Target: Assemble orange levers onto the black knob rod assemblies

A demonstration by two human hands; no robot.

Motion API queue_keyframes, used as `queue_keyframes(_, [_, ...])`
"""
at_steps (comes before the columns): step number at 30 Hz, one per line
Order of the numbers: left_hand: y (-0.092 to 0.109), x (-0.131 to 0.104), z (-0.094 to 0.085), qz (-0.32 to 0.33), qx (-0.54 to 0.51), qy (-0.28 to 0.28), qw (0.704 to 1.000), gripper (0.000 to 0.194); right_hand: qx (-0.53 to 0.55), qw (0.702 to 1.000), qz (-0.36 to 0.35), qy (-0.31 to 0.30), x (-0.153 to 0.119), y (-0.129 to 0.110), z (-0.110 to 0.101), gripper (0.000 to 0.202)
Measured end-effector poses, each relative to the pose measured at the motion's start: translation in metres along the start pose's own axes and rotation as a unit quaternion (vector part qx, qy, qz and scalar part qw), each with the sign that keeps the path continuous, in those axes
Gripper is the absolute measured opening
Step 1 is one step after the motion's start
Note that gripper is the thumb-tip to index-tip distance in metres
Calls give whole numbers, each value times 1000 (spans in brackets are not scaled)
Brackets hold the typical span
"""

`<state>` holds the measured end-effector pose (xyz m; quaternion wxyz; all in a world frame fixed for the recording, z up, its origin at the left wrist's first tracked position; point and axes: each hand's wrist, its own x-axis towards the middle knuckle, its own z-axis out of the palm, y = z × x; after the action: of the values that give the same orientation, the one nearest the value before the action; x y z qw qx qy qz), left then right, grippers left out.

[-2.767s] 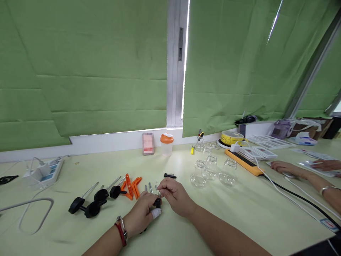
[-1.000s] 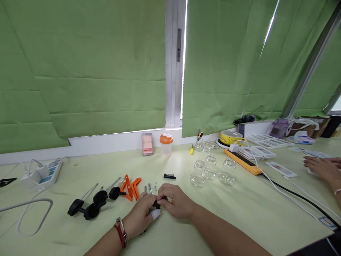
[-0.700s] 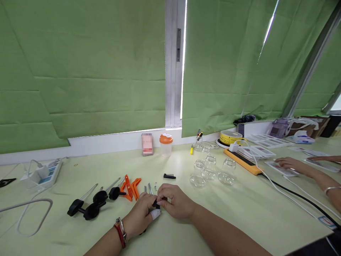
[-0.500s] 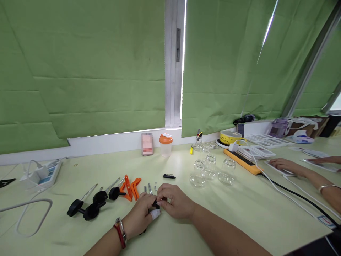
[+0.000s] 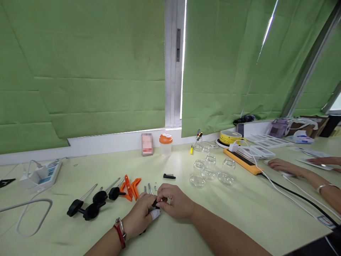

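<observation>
My left hand (image 5: 141, 214), with white tape on its thumb, is closed around a small black part (image 5: 155, 203) low in the middle of the view. My right hand (image 5: 174, 202) meets it there, its thumb and fingertips pinching the same part. Most of that part is hidden by the fingers. Just beyond my hands lie metal rods (image 5: 150, 188) and tiny clear pieces (image 5: 155, 186). Orange plastic pieces (image 5: 128, 187) and black-knobbed metal rods (image 5: 92, 211) rest to the left. A small black brush (image 5: 169, 176) lies farther back.
Several glass jars (image 5: 198, 174) stand right of centre. Behind are an orange-lidded cup (image 5: 166, 145) and a small box (image 5: 147, 144). An orange power strip (image 5: 243, 161) with cables lies right, a white one (image 5: 50, 173) left. Another person's hands (image 5: 286, 166) are at the right.
My hands have barely moved, still together on the black part. At the right, the other person's hands and the flat item under one of them have shifted slightly left.
</observation>
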<state>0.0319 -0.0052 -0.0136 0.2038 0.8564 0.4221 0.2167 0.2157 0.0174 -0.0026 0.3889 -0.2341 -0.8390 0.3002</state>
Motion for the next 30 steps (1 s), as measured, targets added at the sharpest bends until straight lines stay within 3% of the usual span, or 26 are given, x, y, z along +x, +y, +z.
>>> queue_keyframes(9, [0,-2,1,-15,9,15,1000,3,-18,1000,7,-14,0,1,-1,7])
queue_keyframes(14, [1,-1,-3,-21,10,15,1000,5,-3,999,49,-5,0,-2,-2,6])
queue_keyframes(19, [-5,-4,-14,-46,-19,27,998,24,104,977,181,41,0,9,6,2])
queue_keyframes(24, [-16,-8,-20,-41,-37,-20,998,53,197,932,300,43,0,26,17,8])
queue_keyframes(30, [-20,-8,-14,2,7,-22,1000,86,236,907,348,27,0,35,30,9])
